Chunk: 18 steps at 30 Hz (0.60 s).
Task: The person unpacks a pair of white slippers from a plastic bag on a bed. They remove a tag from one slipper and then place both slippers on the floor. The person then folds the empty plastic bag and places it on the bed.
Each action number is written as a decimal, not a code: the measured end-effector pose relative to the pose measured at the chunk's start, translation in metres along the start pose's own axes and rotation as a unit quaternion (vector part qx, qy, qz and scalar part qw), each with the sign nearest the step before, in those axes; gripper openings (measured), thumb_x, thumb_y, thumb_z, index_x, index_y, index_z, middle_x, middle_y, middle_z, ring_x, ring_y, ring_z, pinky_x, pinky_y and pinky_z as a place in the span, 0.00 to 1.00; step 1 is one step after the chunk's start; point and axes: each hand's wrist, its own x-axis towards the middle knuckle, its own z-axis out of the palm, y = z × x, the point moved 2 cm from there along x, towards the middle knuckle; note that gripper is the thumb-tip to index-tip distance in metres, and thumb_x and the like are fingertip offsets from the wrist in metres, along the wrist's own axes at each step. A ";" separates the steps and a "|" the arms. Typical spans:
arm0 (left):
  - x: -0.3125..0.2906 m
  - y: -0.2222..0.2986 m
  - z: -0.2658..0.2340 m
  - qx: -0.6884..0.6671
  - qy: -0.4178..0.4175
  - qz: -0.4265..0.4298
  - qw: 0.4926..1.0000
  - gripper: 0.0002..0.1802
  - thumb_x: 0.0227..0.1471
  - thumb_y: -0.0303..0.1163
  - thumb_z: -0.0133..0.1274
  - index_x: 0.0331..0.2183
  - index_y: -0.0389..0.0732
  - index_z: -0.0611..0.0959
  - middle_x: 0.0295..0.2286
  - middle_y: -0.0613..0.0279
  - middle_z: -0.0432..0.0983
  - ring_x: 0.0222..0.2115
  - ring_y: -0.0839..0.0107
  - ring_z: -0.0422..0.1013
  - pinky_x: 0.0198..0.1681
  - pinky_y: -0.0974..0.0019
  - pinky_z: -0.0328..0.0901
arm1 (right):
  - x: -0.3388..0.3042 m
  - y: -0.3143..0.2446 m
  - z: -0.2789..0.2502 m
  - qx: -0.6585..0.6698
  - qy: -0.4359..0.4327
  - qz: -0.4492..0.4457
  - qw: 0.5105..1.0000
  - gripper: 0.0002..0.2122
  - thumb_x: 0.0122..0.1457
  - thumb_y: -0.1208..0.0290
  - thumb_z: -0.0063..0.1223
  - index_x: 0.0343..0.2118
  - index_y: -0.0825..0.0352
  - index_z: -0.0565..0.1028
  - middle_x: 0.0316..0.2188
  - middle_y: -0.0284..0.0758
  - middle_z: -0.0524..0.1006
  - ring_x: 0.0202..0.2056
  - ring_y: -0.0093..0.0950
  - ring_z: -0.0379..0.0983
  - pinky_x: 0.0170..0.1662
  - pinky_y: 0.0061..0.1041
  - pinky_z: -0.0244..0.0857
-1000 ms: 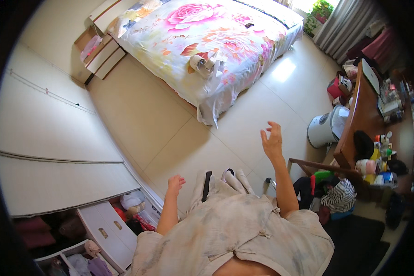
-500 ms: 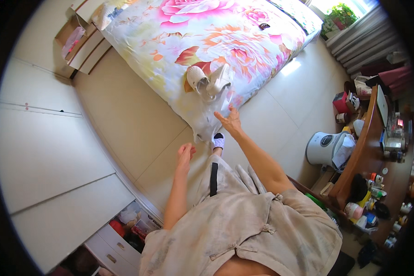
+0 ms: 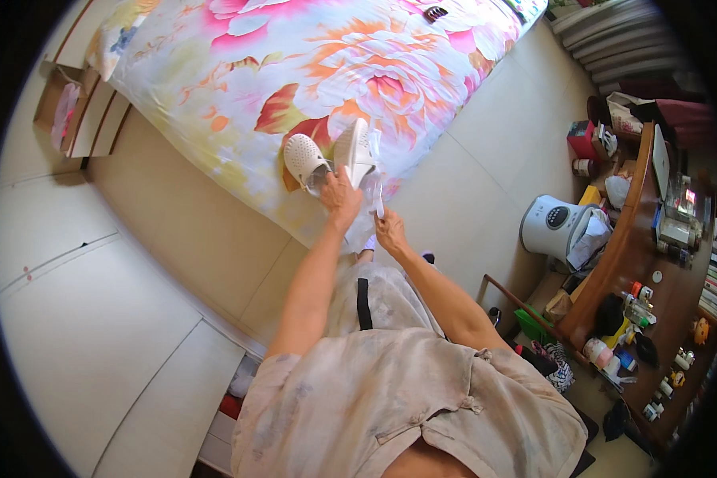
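The bed (image 3: 422, 72) spreads across twelve o'clock, its white sheet printed with big pink and orange flowers. On its near end, between eleven and twelve, lie two cream clogs (image 3: 300, 159), the left one's rounded toe dotted with holes. The left hand (image 3: 342, 199) touches their heel ends, its grip unclear; at its four o'clock, the right hand (image 3: 391, 233) pinches clear plastic (image 3: 378, 199).

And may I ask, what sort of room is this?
It looks like a bedroom: there is a wide bed with a flowered cover, a low drawer unit beside it, and a grey curtain.
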 end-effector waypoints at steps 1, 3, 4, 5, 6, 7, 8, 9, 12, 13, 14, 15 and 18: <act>0.011 -0.009 0.006 -0.052 0.025 0.017 0.998 0.32 0.36 0.35 0.57 0.47 0.44 0.67 0.42 0.48 0.67 0.37 0.51 0.70 0.38 0.51 0.65 | 0.003 0.001 -0.004 0.029 0.033 -0.011 0.999 0.06 0.54 0.74 0.43 0.31 0.66 0.73 0.19 0.33 0.70 0.20 0.21 0.63 0.23 0.25 0.60; 0.031 -0.035 0.006 -0.151 0.084 0.047 0.984 0.29 0.38 0.33 0.55 0.46 0.44 0.68 0.39 0.49 0.70 0.35 0.53 0.71 0.36 0.51 0.67 | 0.019 0.008 -0.020 0.117 0.055 0.035 0.991 0.06 0.56 0.74 0.42 0.31 0.65 0.74 0.19 0.30 0.70 0.21 0.19 0.63 0.24 0.23 0.60; 0.036 -0.042 -0.008 -0.310 0.034 -0.008 0.950 0.28 0.39 0.32 0.54 0.46 0.44 0.68 0.38 0.50 0.71 0.35 0.54 0.72 0.36 0.53 0.68 | 0.026 0.007 -0.033 0.162 0.066 0.063 0.983 0.07 0.57 0.74 0.42 0.31 0.65 0.74 0.19 0.29 0.70 0.21 0.18 0.63 0.24 0.22 0.60; 0.040 -0.049 -0.023 -0.460 -0.015 -0.065 0.885 0.26 0.40 0.31 0.53 0.45 0.44 0.68 0.37 0.51 0.72 0.34 0.55 0.72 0.36 0.54 0.69 | 0.035 0.006 -0.048 0.141 0.079 0.056 0.985 0.07 0.58 0.74 0.42 0.31 0.65 0.74 0.19 0.28 0.70 0.22 0.18 0.64 0.24 0.22 0.61; 0.039 -0.053 -0.039 -0.597 -0.060 -0.123 0.791 0.25 0.41 0.30 0.51 0.45 0.43 0.68 0.36 0.52 0.73 0.34 0.56 0.72 0.36 0.55 0.69 | 0.042 -0.002 -0.069 0.118 0.091 0.046 0.988 0.07 0.58 0.74 0.42 0.31 0.65 0.74 0.20 0.27 0.70 0.23 0.17 0.64 0.25 0.21 0.63; 0.037 -0.057 -0.055 -0.626 -0.056 -0.124 0.767 0.25 0.42 0.30 0.51 0.46 0.42 0.67 0.37 0.53 0.72 0.35 0.55 0.73 0.36 0.57 0.70 | 0.049 -0.003 -0.084 0.120 0.086 0.063 0.987 0.07 0.59 0.73 0.41 0.32 0.65 0.74 0.20 0.28 0.70 0.24 0.18 0.66 0.27 0.21 0.64; 0.034 -0.063 -0.069 -0.655 -0.051 -0.124 0.744 0.26 0.43 0.30 0.50 0.47 0.40 0.66 0.39 0.54 0.72 0.35 0.55 0.73 0.37 0.58 0.71 | 0.057 -0.002 -0.095 0.123 0.082 0.081 0.986 0.07 0.60 0.72 0.41 0.32 0.66 0.73 0.21 0.29 0.71 0.25 0.18 0.67 0.28 0.21 0.66; 0.030 -0.069 -0.080 -0.683 -0.049 -0.123 0.718 0.27 0.43 0.29 0.50 0.48 0.38 0.65 0.40 0.54 0.71 0.35 0.55 0.73 0.37 0.60 0.71 | 0.066 0.000 -0.103 0.170 0.081 0.070 0.980 0.07 0.60 0.72 0.41 0.33 0.66 0.73 0.23 0.29 0.72 0.26 0.19 0.69 0.29 0.22 0.67; 0.017 -0.093 -0.096 -0.794 -0.096 -0.100 0.592 0.26 0.45 0.28 0.49 0.48 0.34 0.64 0.43 0.50 0.70 0.41 0.52 0.70 0.41 0.54 0.69 | 0.080 -0.017 -0.123 0.301 0.067 0.045 0.950 0.08 0.61 0.70 0.41 0.36 0.68 0.71 0.28 0.32 0.73 0.31 0.25 0.73 0.33 0.24 0.69; 0.011 -0.094 -0.093 -0.805 -0.107 -0.104 0.574 0.26 0.45 0.27 0.49 0.48 0.37 0.64 0.43 0.50 0.69 0.43 0.52 0.69 0.42 0.52 0.68 | 0.080 -0.030 -0.134 0.315 0.085 0.028 0.945 0.09 0.61 0.70 0.41 0.36 0.69 0.71 0.28 0.32 0.73 0.30 0.24 0.72 0.32 0.23 0.68; 0.005 -0.098 -0.087 -0.817 -0.114 -0.109 0.554 0.27 0.45 0.26 0.49 0.49 0.39 0.64 0.43 0.50 0.69 0.44 0.52 0.68 0.42 0.50 0.67 | 0.081 -0.039 -0.142 0.329 0.099 0.011 0.939 0.10 0.61 0.69 0.40 0.36 0.69 0.71 0.28 0.32 0.73 0.30 0.23 0.72 0.32 0.23 0.68; 0.002 -0.102 -0.079 -0.828 -0.125 -0.114 0.535 0.27 0.45 0.24 0.49 0.50 0.41 0.64 0.43 0.49 0.69 0.46 0.52 0.67 0.43 0.49 0.66 | 0.082 -0.044 -0.146 0.343 0.117 -0.005 0.932 0.10 0.62 0.69 0.40 0.36 0.70 0.71 0.28 0.33 0.73 0.30 0.23 0.71 0.32 0.22 0.67; 0.005 -0.103 -0.038 -0.842 -0.152 -0.184 0.483 0.27 0.43 0.24 0.51 0.48 0.37 0.66 0.45 0.48 0.67 0.49 0.54 0.63 0.50 0.45 0.57 | 0.086 -0.035 -0.158 0.289 0.156 -0.025 0.944 0.11 0.62 0.68 0.40 0.38 0.71 0.70 0.29 0.33 0.73 0.30 0.23 0.72 0.31 0.23 0.68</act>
